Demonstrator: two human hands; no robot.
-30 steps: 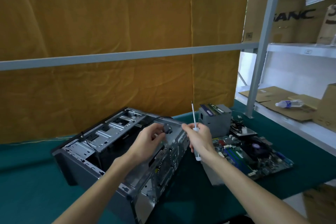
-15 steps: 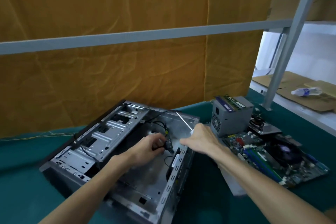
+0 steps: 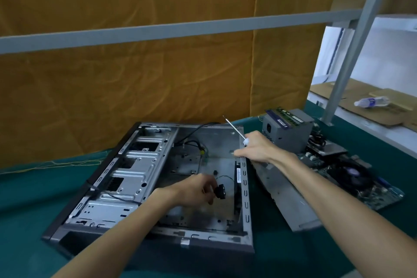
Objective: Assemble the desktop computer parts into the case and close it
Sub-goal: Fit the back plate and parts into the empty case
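The case point(image 3: 144, 178) now lies flat on its side on the green tabletop point(image 3: 27, 198), open face up; a second ago it stood tipped on edge under both hands. That matters: with the interior facing up, parts can be lowered straight in, so I judge the assembly proper is only about to begin — nothing is mounted yet.

The left hand point(image 3: 194, 189) is inside the case, its grip pinched together on a small black round part point(image 3: 220, 191) that trails a thin wire; what the part is, I cannot tell. The right hand point(image 3: 255, 148) has its grip clamped on the handle of a screwdriver point(image 3: 233, 127), whose shaft points up and away from the fist, while its extended fingers rest on the case's rear edge just below that grip.

By count: one case, one screwdriver, one small black part. Beyond the right grip, on the far side from the case, stands one grey power supply point(image 3: 291, 133); outward of the right forearm lies one motherboard point(image 3: 352, 178) with its fan. Between the case and the board, passing under the right forearm, lies one flat grey side panel point(image 3: 286, 201). All three wait outside the case. Far off on the shelf lies one plastic bottle point(image 3: 371, 101).
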